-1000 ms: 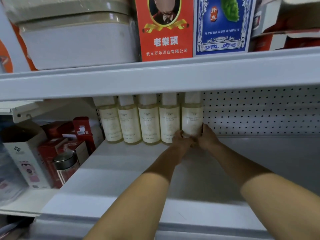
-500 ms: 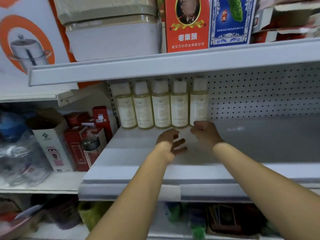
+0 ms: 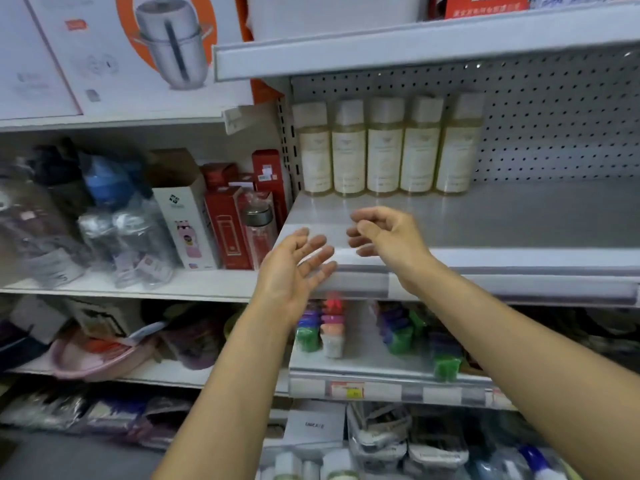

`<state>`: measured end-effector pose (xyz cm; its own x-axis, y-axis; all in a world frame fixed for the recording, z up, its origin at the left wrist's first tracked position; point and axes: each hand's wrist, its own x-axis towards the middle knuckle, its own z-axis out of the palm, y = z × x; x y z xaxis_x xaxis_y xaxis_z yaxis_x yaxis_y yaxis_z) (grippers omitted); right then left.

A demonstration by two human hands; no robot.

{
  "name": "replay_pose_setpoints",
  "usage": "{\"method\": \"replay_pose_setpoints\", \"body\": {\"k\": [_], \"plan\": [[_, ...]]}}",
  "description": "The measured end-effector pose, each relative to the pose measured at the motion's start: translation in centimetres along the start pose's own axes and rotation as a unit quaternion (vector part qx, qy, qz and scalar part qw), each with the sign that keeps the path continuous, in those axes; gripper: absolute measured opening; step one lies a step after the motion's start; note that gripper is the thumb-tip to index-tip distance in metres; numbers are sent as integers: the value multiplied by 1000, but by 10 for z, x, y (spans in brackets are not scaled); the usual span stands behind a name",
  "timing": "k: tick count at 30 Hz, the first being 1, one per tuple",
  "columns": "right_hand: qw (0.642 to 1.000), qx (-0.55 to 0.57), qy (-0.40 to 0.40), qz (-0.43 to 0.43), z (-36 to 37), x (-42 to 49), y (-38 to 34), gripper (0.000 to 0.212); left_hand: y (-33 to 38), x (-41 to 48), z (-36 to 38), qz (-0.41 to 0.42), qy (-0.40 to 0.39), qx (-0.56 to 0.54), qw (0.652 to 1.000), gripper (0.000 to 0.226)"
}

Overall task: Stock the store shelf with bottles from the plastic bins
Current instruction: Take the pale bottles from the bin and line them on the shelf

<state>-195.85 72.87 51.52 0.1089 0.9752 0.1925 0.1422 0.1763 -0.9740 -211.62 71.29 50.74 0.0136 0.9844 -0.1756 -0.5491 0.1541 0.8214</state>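
Observation:
Several pale yellow bottles (image 3: 386, 147) with white caps and cream labels stand in a row at the back left of the grey shelf (image 3: 519, 216), against the pegboard. My left hand (image 3: 294, 265) hovers at the shelf's front edge, palm up, fingers spread and empty. Above the shelf's front part, my right hand (image 3: 388, 237) hangs with loosely curled fingers and holds nothing. More white-capped bottles (image 3: 304, 464) show in a clear bin at the bottom edge.
An upper shelf (image 3: 415, 46) overhangs the bottles. Left of them stand red boxes (image 3: 228, 223), a glass flask (image 3: 258, 230) and bagged goods (image 3: 104, 220). Coloured small items (image 3: 322, 327) fill the shelf below. The grey shelf right of the bottles is bare.
Both hands let go of the rightmost bottle and drew back from the row to the shelf's front edge. The view pulled away and dropped lower.

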Motion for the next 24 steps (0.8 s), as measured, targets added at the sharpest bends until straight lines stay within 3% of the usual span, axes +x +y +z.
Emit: {"method": "replay_pose_setpoints", "body": {"k": [10, 24], "plan": [[995, 15, -79, 67, 102, -71, 59, 20, -33, -26, -134, -80, 88, 10, 993, 17], [934, -29, -130, 331, 150, -117, 243, 18, -165, -6, -288, -271, 237, 1, 933, 14]]}}
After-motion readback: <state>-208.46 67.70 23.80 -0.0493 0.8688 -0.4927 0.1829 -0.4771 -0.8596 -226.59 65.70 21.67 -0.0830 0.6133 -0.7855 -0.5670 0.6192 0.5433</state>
